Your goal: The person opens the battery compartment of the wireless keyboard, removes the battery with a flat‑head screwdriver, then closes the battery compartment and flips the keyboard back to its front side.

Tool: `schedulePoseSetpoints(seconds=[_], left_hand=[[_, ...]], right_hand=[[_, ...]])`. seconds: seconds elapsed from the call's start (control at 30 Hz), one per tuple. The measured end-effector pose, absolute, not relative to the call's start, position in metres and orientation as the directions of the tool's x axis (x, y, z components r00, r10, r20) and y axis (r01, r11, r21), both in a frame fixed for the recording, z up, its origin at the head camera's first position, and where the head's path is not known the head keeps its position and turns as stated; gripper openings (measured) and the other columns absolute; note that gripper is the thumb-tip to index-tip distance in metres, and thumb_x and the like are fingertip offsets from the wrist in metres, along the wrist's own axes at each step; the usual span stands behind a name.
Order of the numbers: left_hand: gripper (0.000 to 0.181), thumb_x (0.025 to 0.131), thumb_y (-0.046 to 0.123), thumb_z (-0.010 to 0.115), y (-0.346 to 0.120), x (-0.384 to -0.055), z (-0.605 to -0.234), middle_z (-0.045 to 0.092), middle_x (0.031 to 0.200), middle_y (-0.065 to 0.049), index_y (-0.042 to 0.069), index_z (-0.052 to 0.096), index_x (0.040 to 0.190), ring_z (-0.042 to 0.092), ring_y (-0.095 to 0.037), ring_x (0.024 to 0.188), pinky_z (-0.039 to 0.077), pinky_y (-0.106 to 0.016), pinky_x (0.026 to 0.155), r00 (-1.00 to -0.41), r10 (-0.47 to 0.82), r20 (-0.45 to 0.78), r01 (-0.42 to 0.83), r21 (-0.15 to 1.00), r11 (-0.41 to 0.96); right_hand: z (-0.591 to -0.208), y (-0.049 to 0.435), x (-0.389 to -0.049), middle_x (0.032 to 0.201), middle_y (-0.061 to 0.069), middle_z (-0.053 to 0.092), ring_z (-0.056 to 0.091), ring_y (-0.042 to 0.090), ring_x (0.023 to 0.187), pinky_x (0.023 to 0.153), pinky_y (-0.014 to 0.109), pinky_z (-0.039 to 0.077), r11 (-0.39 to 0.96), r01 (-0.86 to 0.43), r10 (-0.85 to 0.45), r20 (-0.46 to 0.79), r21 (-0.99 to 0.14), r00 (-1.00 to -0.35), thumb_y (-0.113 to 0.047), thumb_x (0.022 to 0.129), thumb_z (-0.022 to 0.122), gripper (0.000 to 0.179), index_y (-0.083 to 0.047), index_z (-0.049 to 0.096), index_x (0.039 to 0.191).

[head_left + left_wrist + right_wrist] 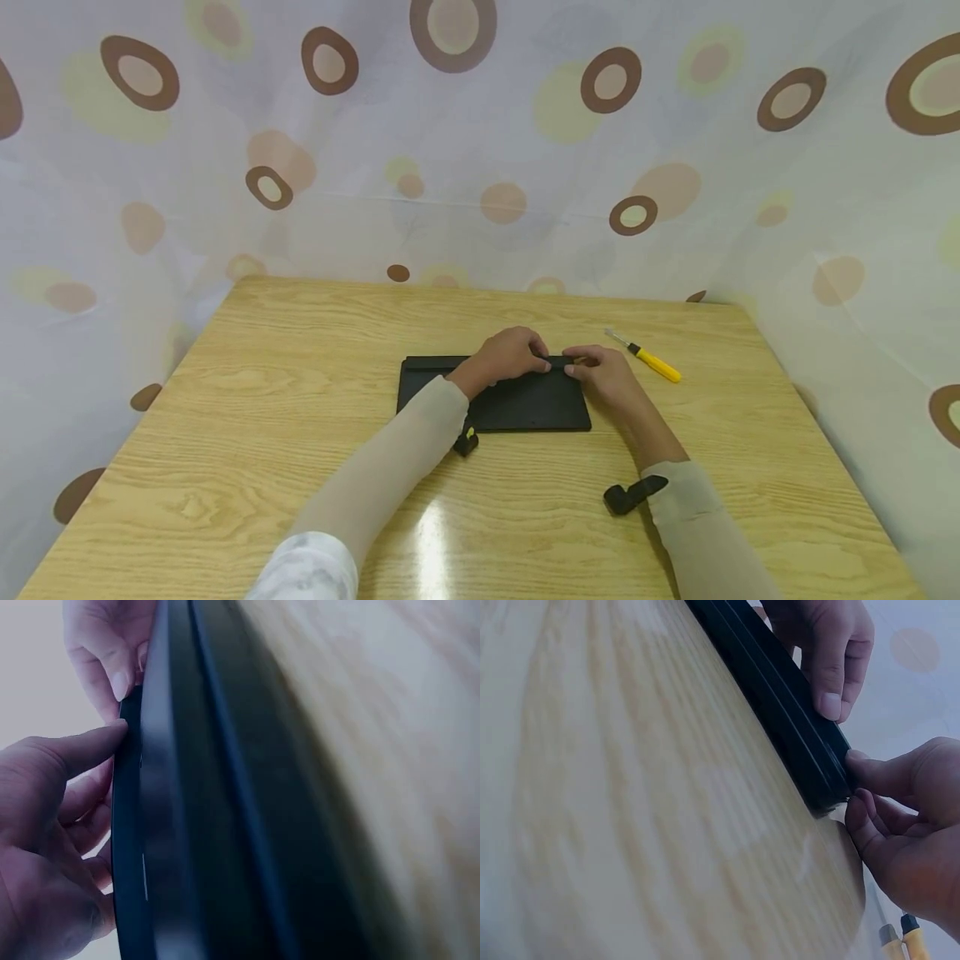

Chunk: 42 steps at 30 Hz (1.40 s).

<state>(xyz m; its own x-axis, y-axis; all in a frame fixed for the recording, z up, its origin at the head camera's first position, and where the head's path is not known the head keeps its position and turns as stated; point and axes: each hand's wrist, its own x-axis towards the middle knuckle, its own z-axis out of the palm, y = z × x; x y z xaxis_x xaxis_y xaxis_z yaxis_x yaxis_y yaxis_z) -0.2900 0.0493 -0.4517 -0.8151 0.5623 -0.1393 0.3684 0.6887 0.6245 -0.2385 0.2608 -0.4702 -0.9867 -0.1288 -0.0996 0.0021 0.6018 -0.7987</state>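
A flat black rectangular device (532,404) lies on the wooden table, with a narrow black strip (431,364) along its far edge. Reaching over it, my left hand (510,354) pinches this strip right of its middle, thumb on the near side and fingers behind. In the left wrist view the left thumb presses the strip (127,825) and the fingers curl round its back. My right hand (606,375) grips the far right corner. The right wrist view shows the right thumb on the device's end (832,776) with the fingertips curled beside it.
Right of the device lies a screwdriver (652,360) with a yellow handle, its shaft pointing to the far left. The wooden table (300,400) meets a patterned cloth (502,150) at the back and sides. Small black wrist cameras sit on both sleeves.
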Motion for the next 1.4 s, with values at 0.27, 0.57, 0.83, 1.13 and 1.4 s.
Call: schedulePoseSetpoints(seconds=[0.27,0.57,0.83,1.13,1.4], left_hand=[[0.024,0.097,0.034,0.069,0.051,-0.289,-0.450,0.070,0.109,0.005,0.020,0.072,0.117,0.063,-0.011,0.087,0.052,-0.035,0.081,-0.803,0.574,-0.160,0.399,0.571,0.718],[0.019,0.094,0.034,0.072,0.051,-0.289,-0.453,0.069,0.104,0.008,0.024,0.073,0.110,0.062,-0.011,0.082,0.050,-0.035,0.076,-0.820,0.557,-0.131,0.391,0.582,0.713],[0.020,0.094,0.033,0.073,0.050,-0.287,-0.450,0.070,0.104,0.007,0.023,0.072,0.111,0.062,-0.011,0.080,0.049,-0.030,0.072,-0.823,0.559,-0.101,0.407,0.582,0.704],[0.019,0.101,0.025,0.065,0.045,-0.285,-0.449,0.070,0.114,0.004,0.022,0.068,0.119,0.064,-0.011,0.094,0.050,-0.031,0.082,-0.789,0.612,-0.060,0.459,0.605,0.651],[0.019,0.102,0.023,0.062,0.029,-0.289,-0.446,0.068,0.113,0.000,0.022,0.069,0.120,0.062,-0.015,0.094,0.051,-0.032,0.079,-0.792,0.610,-0.034,0.397,0.730,0.556]], right_hand=[[-0.468,0.261,-0.236,0.119,0.021,0.067,0.063,0.033,0.109,0.098,0.047,0.048,0.610,0.033,-0.116,-0.130,-0.792,-0.985,-0.022,0.100,0.064,0.038,-0.007,0.064,0.135],[-0.468,0.262,-0.234,0.119,0.019,0.067,0.061,0.031,0.108,0.096,0.044,0.047,0.605,0.046,-0.113,-0.143,-0.795,-0.983,-0.024,0.100,0.065,0.039,-0.008,0.064,0.136],[-0.467,0.261,-0.233,0.122,0.021,0.066,0.061,0.033,0.111,0.100,0.047,0.047,0.585,0.050,-0.111,-0.141,-0.810,-0.984,-0.023,0.100,0.065,0.041,-0.007,0.063,0.137],[-0.467,0.261,-0.233,0.121,0.021,0.066,0.061,0.033,0.112,0.101,0.047,0.045,0.572,0.058,-0.102,-0.142,-0.818,-0.985,-0.021,0.099,0.066,0.040,-0.005,0.063,0.136],[-0.468,0.261,-0.234,0.120,0.021,0.066,0.061,0.032,0.110,0.100,0.045,0.044,0.584,0.061,-0.095,-0.143,-0.810,-0.985,-0.021,0.098,0.066,0.041,-0.005,0.063,0.136]])
